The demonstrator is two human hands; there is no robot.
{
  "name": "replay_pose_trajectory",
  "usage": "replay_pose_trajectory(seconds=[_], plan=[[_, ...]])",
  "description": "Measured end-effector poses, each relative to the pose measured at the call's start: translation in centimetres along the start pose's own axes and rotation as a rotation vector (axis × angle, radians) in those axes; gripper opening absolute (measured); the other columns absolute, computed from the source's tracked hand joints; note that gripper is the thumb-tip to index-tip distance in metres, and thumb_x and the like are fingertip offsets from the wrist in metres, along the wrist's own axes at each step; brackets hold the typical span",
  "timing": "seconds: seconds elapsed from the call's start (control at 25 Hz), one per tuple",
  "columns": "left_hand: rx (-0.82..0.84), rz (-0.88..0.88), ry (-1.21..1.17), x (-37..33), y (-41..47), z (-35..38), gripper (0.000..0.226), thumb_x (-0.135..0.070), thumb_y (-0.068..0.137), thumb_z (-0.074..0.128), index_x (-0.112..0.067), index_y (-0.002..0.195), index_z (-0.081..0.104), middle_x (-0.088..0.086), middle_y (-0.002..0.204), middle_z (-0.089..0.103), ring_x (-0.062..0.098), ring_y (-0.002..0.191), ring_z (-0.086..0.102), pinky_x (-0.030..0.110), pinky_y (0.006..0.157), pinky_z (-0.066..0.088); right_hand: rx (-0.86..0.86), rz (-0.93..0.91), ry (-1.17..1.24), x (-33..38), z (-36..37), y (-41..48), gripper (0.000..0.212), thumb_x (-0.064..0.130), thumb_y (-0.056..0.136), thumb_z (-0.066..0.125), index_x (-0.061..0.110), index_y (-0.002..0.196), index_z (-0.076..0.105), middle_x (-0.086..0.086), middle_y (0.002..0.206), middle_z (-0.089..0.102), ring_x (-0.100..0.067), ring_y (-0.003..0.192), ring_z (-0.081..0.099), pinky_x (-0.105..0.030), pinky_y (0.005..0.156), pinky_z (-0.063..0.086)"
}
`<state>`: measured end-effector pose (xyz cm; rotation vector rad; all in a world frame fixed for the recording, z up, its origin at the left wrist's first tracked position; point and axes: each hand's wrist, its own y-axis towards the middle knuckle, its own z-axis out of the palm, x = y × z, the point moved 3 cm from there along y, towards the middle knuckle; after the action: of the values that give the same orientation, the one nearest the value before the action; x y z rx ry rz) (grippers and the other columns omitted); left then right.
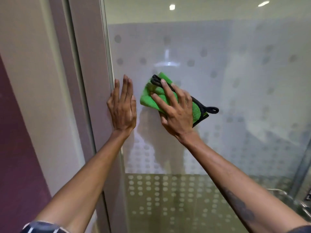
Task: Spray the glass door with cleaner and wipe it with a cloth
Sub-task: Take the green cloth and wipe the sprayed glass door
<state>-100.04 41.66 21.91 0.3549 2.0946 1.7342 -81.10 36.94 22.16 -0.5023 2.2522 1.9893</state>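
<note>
The glass door [227,91] fills the middle and right of the view, frosted with a pattern of grey dots. My right hand [175,110] presses a folded green cloth [151,98] with black trim and a black loop flat against the glass, fingers spread over it. My left hand [122,106] lies flat and open on the door's left edge, beside the cloth, holding nothing. No spray bottle is in view.
A beige door frame [90,81] runs down the left of the glass, with a cream wall and a maroon panel [18,148] further left. Metal fittings [301,195] show at the lower right. Ceiling lights reflect at the top.
</note>
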Motion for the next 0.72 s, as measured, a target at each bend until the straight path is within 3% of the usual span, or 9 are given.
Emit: replay_pose_trajectory(seconds=[0.24,0.36,0.52,0.64,0.72], plan=[[-0.027,0.009,-0.022,-0.1,-0.3,0.0,0.052,-0.024,0.108,0.029,-0.018,0.16,0.028,0.0,0.167,0.028,0.024,0.157,0.019,0.038,0.12,0.023,0.064,-0.007,0.058,4.8,2.3,-11.3,0.042,0.026,0.092,0.055,0.033,0.132,0.066,-0.004,0.159,0.046,-0.032,0.143,0.044,-0.048,0.117,0.031],[-0.066,-0.008,-0.008,-0.4,-0.4,0.4,0.052,-0.027,0.108,0.028,-0.017,0.16,0.029,0.002,0.167,0.029,0.027,0.156,0.021,0.039,0.124,0.021,0.187,-0.162,0.068,7.0,2.9,-15.1,0.048,0.031,0.093,0.058,0.036,0.14,0.059,0.0,0.162,0.042,-0.03,0.147,0.04,-0.046,0.12,0.029],[-0.108,-0.021,0.019,-0.7,-0.8,1.1,0.054,-0.031,0.109,0.023,-0.018,0.161,0.025,0.003,0.168,0.027,0.029,0.156,0.02,0.041,0.127,0.016,0.368,-0.426,0.068,8.1,3.3,-18.5,0.063,0.019,0.088,0.051,0.034,0.149,0.049,0.001,0.166,0.035,-0.029,0.15,0.034,-0.046,0.126,0.016],[-0.122,-0.005,0.046,-0.3,-0.9,1.2,0.054,-0.029,0.109,0.026,-0.019,0.161,0.022,0.004,0.168,0.025,0.029,0.157,0.019,0.044,0.127,0.017,0.43,-0.603,0.057,5.2,2.7,-20.6,0.068,0.005,0.085,0.048,0.031,0.148,0.049,0.0,0.166,0.035,-0.029,0.15,0.034,-0.048,0.127,0.013],[-0.13,-0.003,0.074,-0.4,-0.9,1.3,0.055,-0.029,0.108,0.028,-0.021,0.162,0.02,0.005,0.168,0.023,0.025,0.158,0.015,0.045,0.128,0.016,0.436,-0.598,0.004,1.3,1.2,-22.8,0.073,0.001,0.08,0.055,0.033,0.146,0.053,0.001,0.165,0.037,-0.027,0.149,0.035,-0.048,0.125,0.019]])
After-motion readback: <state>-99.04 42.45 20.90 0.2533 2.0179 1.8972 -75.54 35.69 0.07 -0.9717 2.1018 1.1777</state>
